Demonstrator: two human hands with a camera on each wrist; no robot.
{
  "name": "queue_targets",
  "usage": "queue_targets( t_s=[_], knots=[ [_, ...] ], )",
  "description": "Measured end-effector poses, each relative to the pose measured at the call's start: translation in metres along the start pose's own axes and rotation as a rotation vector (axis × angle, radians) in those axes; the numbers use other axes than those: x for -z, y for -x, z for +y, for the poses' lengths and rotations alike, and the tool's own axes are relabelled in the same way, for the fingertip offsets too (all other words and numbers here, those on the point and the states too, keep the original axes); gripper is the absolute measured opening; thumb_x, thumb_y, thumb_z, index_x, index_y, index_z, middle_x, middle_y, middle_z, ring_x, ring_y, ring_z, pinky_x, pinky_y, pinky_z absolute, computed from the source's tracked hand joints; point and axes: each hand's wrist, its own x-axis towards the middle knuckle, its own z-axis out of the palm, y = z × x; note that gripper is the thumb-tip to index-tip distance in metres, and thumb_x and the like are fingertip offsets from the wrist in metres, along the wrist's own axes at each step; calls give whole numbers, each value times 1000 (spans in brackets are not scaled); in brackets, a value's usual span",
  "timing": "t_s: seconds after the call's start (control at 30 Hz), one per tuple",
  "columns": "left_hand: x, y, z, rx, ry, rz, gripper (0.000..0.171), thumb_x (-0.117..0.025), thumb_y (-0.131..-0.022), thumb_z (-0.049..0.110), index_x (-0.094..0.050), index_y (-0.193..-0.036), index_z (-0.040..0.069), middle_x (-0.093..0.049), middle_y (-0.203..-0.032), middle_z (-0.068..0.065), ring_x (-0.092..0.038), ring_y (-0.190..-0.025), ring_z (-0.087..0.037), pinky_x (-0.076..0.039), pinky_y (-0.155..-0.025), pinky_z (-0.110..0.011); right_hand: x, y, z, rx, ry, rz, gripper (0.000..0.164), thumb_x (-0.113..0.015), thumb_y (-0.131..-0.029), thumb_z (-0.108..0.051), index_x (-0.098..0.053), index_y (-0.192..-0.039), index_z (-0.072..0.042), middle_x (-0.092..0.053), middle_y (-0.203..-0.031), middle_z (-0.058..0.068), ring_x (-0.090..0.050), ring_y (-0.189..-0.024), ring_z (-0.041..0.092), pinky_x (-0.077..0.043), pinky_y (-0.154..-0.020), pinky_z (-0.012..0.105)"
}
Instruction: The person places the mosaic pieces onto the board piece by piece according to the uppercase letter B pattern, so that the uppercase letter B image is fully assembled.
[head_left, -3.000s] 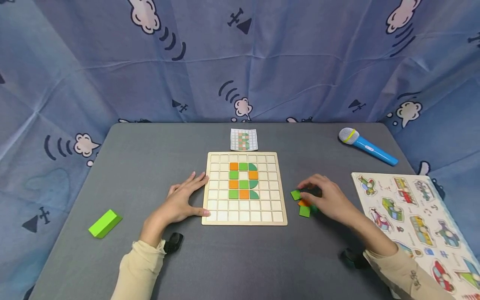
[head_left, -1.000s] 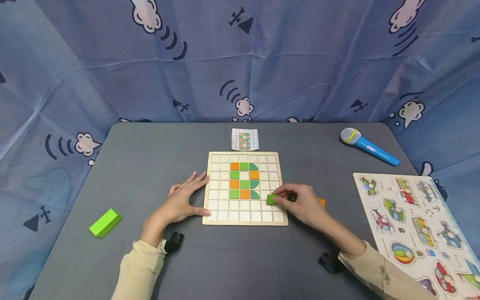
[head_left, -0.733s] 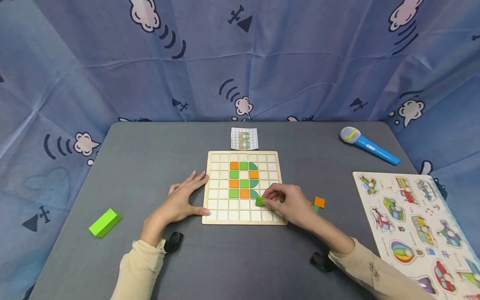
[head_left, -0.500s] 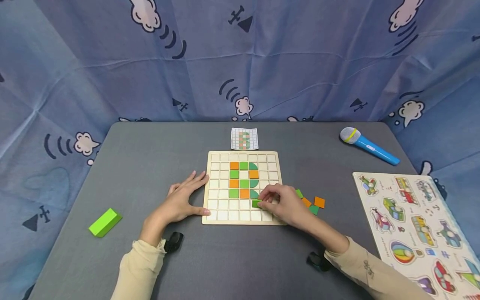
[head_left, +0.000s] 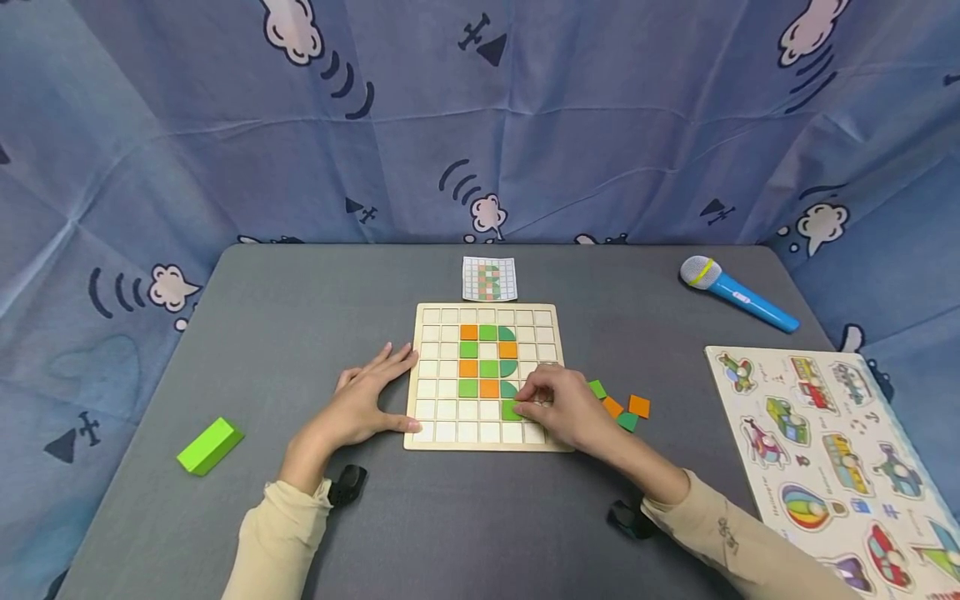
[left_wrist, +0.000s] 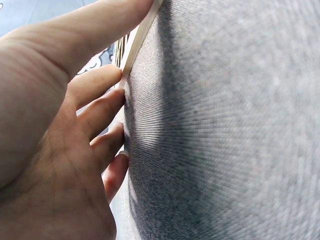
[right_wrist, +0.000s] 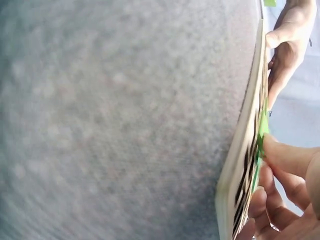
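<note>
A light wooden grid board (head_left: 442, 432) lies mid-table with orange, green and dark-green tiles set in its cells. My right hand (head_left: 566, 408) is over the board's right part, thumb and forefinger pinching a green square tile (head_left: 511, 410) below the lowest dark-green rounded tile (head_left: 508, 389). In the right wrist view, the thumb meets that green tile (right_wrist: 263, 127) near the board's surface; the other fingers curl beside it. My left hand (head_left: 363, 408) rests along the board's left edge, fingers spread. Its fingertips touch the board's side (left_wrist: 132, 52) in the left wrist view.
Loose tiles lie right of the board: orange (head_left: 639, 406), dark green (head_left: 627, 421) and others. A small pattern card (head_left: 489, 278) sits behind the board. A blue toy microphone (head_left: 742, 296), a picture puzzle board (head_left: 817, 433) and a green block (head_left: 211, 447) lie farther out.
My right hand has carried a green square tile from the loose pile leftward onto the board, and the tile has tipped flatter over a lower cell. The left hand has stayed in place.
</note>
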Motion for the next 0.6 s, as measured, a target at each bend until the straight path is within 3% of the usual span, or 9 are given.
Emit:
queue_targets(
  t_s=[0.33, 0.6],
  knots=[
    [1, 1, 0, 7, 9, -8, 107, -95, -78, 31, -37, -166, 16, -27, -176, -4, -13, -167, -32, -18, -118, -62, -1, 0, -3, -19, 66, -7, 21, -90, -83, -11, -73, -75, -18, -62, -77, -7, -49, -74, 11, -41, -69, 26],
    [0, 0, -1, -2, 0, -8, 107, -95, -78, 33, -37, -166, 16, -27, -176, -4, -12, -167, -32, -18, -118, -62, 8, 13, 6, 28, 73, 20, 22, -93, -80, -14, -72, -81, -21, -64, -82, -7, -51, -83, 12, -33, -86, 40]
  ],
)
